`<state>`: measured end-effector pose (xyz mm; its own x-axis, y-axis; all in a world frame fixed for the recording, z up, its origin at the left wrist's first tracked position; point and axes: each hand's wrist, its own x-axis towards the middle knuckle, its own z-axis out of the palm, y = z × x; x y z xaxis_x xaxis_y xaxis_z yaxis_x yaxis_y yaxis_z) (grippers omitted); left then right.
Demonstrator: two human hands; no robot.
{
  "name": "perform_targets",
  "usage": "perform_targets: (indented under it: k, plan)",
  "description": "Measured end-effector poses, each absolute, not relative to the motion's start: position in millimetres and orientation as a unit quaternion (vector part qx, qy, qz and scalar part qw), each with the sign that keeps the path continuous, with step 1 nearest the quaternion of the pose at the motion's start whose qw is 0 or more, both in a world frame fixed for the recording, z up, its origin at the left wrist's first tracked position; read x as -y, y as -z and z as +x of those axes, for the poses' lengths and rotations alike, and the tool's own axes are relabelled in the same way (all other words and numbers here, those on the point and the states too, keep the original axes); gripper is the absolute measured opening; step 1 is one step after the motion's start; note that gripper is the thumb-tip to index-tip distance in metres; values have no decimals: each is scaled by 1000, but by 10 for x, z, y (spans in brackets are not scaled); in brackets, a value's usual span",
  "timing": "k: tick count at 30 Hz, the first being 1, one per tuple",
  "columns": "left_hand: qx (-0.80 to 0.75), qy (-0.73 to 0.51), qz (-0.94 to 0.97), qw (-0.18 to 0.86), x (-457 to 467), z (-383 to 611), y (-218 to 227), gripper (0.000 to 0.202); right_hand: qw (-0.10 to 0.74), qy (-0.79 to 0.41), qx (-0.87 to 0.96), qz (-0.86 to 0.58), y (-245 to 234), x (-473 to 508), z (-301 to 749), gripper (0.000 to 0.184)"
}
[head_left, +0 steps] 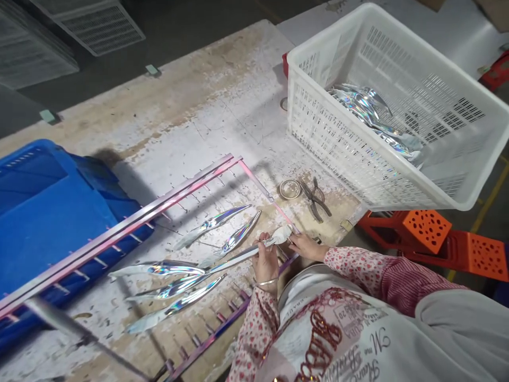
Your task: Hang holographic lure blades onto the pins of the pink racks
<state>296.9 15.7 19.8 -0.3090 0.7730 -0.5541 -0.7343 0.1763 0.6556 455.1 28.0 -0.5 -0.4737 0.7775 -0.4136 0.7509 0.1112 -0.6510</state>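
A long, slim silvery piece (238, 258) with an iridescent shine and a whitish crumpled end lies across my hands. My left hand (266, 262), with a bangle at its wrist, is closed around it near the whitish end. My right hand (305, 246) pinches at the tip of that end; its fingertips are partly hidden. Several similar leaf-shaped silvery pieces, such as one piece (214, 225) and another piece (177, 305), lie on the worn table to the left. A pink metal frame with short pegs (159, 209) surrounds them, and its near bar passes under my wrists.
A white perforated basket (330, 143) holding more silvery pieces (369, 111) stands at the upper right. Near it lie pliers (314, 200) and a ring-shaped roll (290, 189). A blue bin (59, 201) sits at left, under the frame. Orange stools (427, 231) are at right.
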Motion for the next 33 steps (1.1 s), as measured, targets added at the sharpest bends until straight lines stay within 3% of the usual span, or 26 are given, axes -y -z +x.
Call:
perform_targets:
  k: [12,20,25,30,31,33]
  plan:
    - [-506,-604,128,602,74,2992,-237,30,-24,-390,756,-526,-182,-316,4509,20]
    - [-545,-596,123,578,91,3008,-387,50,-99,-364,791,-481,-167,-384,4424,31]
    - [-556,-581,150,575,-17,2921,-445,48,-136,-369,809,-437,-226,-428,4423,35]
    - [-569,-545,247,565,-363,2849,-421,43,-237,-387,835,-311,-641,-1132,4388,19]
    - [-578,-537,262,556,-452,2867,-402,40,-232,-382,839,-312,-772,-1415,4318,22]
    - [-600,-524,286,533,-624,2935,-360,39,-84,-332,857,-385,-1026,-2051,4091,28]
